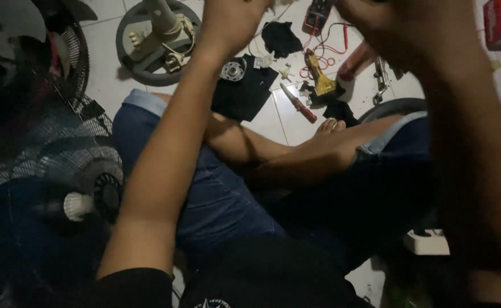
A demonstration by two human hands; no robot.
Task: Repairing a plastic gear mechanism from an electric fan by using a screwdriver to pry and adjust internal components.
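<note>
The floor (105,68) is white tile, dim and messy. Both hands are raised at the top of the frame. The left hand (230,20) and right hand (387,23) are cut off, so I cannot tell if the fingers are open or what they hold. Below them lie a black cloth (242,94), a red-handled knife (299,104) and a yellow tool (322,80). A fan base (148,34) sits upper left.

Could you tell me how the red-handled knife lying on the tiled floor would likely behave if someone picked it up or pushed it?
The red-handled knife looks rigid and slim, so probably light. Lying flat on the smooth tile floor, it would likely slide or spin rather than roll. Its bare blade points away from the handle, so the handle end seems the safer place to take it.
</note>
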